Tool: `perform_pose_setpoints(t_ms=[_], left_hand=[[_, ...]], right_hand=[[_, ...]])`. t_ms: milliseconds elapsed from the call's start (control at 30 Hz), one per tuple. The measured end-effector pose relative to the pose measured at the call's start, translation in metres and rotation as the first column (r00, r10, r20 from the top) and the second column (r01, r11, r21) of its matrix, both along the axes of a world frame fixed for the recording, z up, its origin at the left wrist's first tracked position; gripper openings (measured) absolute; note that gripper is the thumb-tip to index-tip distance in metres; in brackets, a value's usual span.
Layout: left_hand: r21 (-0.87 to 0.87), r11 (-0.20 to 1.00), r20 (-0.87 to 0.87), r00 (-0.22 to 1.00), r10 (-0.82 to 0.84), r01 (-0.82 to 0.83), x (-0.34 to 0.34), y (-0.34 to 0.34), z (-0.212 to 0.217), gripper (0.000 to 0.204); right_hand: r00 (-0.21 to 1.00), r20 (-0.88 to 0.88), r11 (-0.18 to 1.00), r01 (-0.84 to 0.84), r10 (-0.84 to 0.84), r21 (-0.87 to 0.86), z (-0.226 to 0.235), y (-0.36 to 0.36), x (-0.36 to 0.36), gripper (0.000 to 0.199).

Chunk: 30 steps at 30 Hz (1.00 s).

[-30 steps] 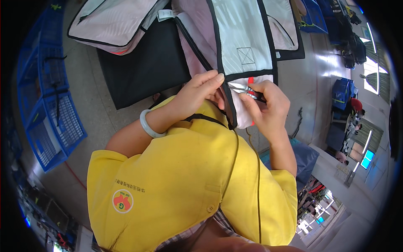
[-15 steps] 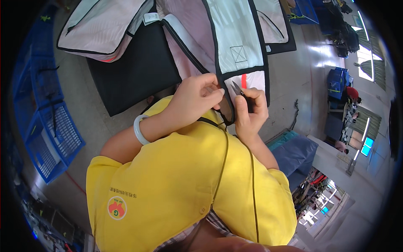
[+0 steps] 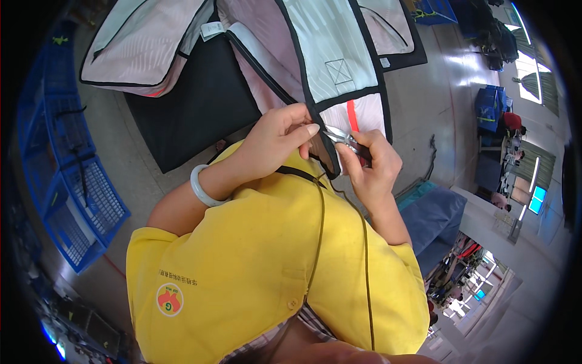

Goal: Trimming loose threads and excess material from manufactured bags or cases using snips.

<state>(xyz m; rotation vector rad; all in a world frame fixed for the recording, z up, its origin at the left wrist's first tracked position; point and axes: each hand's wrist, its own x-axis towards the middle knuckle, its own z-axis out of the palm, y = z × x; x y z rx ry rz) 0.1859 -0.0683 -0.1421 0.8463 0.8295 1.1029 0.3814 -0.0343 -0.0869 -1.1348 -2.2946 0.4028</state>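
Holding the small thread snips [image 3: 341, 137] in a closed right hand [image 3: 370, 167], the person brings the metal tips to the black-bound edge of the white fabric panel [image 3: 339, 67], which hangs from the black tabletop [image 3: 194, 115] down to the chest. The left hand [image 3: 280, 134] is closed in a pinch on that same edge, its fingers just beside the blades. I judge the main risk is a nick in a fingertip, or a cut into the black binding or the orange strip [image 3: 351, 115] instead of a loose thread, because everything is so close together. A thin dark cord [image 3: 319, 230] hanging over the yellow shirt [image 3: 260, 267] could catch the wrist. More padded panels [image 3: 130, 45] lie on the tabletop, and blue wire crates [image 3: 73, 200] stand at the left on the floor.
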Motion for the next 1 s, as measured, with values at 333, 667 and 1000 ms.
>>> perform_pose_setpoints(t_ms=[333, 667, 1000], left_hand=[[0.0, 1.0, 0.02, 1.0, -0.017, 0.017, -0.002, 0.002, 0.005, 0.014], [0.016, 0.981, -0.16, 0.968, 0.192, -0.192, -0.006, 0.013, 0.014, 0.023], [0.032, 0.99, -0.067, 0.988, 0.142, -0.14, -0.007, 0.02, -0.008, 0.027]], right_hand=[[0.998, 0.029, 0.999, -0.048, 0.048, 0.001, 0.003, 0.013, -0.004, 0.021], [0.966, -0.245, 0.987, 0.04, -0.078, -0.158, -0.01, 0.005, -0.007, 0.016], [1.0, -0.025, 1.0, -0.006, 0.006, 0.021, 0.006, 0.021, 0.0, 0.025]])
